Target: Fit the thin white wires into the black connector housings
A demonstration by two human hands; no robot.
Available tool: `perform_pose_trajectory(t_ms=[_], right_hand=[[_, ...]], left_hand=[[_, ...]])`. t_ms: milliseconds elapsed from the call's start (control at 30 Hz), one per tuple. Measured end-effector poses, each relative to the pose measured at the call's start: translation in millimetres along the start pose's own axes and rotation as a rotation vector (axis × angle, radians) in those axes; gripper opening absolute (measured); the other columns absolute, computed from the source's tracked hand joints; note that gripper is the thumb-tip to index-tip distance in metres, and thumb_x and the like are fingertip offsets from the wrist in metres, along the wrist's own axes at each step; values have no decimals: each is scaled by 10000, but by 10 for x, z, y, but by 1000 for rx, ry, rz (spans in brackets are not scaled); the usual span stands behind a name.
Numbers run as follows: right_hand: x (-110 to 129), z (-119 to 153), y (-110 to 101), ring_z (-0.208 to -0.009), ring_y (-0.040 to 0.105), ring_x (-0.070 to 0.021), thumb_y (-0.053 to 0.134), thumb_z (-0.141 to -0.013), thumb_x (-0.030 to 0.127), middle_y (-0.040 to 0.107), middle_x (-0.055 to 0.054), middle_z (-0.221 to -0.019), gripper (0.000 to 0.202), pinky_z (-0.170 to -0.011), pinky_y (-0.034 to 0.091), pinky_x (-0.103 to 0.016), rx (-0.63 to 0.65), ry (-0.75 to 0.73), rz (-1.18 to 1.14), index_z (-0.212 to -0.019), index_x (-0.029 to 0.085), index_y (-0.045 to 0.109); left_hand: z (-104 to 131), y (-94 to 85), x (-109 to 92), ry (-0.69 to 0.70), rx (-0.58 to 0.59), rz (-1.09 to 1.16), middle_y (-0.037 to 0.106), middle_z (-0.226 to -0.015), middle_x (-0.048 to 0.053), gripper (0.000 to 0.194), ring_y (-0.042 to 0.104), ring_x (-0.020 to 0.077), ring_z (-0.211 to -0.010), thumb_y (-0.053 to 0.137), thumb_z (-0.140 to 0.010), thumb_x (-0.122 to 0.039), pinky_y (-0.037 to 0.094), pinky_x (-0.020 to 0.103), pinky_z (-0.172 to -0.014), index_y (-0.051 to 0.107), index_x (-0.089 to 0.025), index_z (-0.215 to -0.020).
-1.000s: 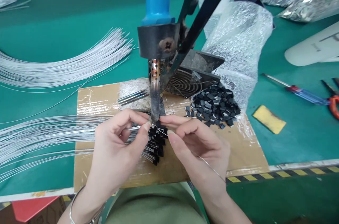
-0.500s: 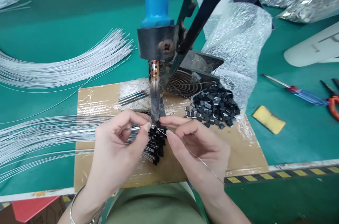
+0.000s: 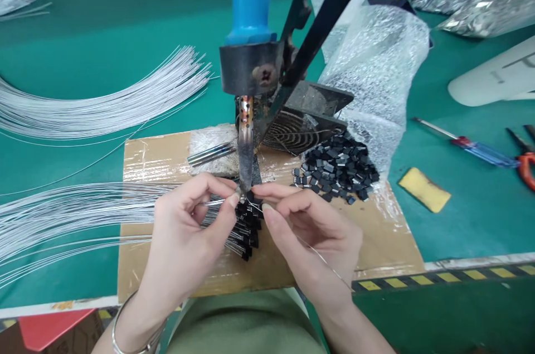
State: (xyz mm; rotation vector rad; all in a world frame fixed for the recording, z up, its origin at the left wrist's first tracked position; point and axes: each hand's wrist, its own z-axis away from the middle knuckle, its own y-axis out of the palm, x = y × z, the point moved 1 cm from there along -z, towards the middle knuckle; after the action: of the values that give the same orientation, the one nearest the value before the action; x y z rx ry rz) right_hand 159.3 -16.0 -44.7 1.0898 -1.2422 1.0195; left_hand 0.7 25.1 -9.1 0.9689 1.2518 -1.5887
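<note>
A blue-handled soldering iron is clamped upright in a black stand, its tapered tip pointing down between my fingertips. My left hand pinches a thin white wire just left of the tip; the wire's end is hidden by the fingers. Between thumb and forefinger, my right hand grips a thin strand of solder wire, which reaches the tip and trails back across the palm. Below the tip lie several white wires with black connectors on their ends.
Loose small black connectors are heaped on the cardboard at right. Another white wire bundle lies at upper left. A fan-like black part stands behind the tip. A screwdriver and yellow sponge lie at right.
Both hands keep their pinch at the iron tip, with almost no movement. The whole view has shifted very slightly.
</note>
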Motion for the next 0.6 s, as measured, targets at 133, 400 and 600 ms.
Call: perform_pose_trajectory(t_ms=[133, 400, 600], right_hand=[[8, 3, -3, -1035, 790, -213, 737, -945, 149, 827, -63, -1138, 164, -960, 616, -349, 2, -10, 5, -820, 231, 670], [20, -3, 4, -1039, 786, -202, 727, -952, 132, 826, -55, -1130, 163, -980, 610, -344, 2, -26, 29, -830, 233, 687], [26, 10, 3, -1057, 788, -229, 713, -947, 113, 821, -77, -1148, 161, -958, 618, -367, 18, -59, 56, -848, 233, 668]], left_hand=[[-5, 0, -2, 2, -2, -6, 763, -848, 10, 114, 626, 138, -677, 729, -885, -167, 415, 258, -563, 725, -209, -778], [9, 0, 1, 3, -16, 0, 767, -844, 6, 115, 645, 140, -693, 733, -880, -160, 438, 247, -578, 730, -209, -776], [15, 2, -20, -5, -24, 12, 768, -851, 4, 119, 639, 138, -698, 741, -874, -159, 432, 252, -580, 732, -209, -767]])
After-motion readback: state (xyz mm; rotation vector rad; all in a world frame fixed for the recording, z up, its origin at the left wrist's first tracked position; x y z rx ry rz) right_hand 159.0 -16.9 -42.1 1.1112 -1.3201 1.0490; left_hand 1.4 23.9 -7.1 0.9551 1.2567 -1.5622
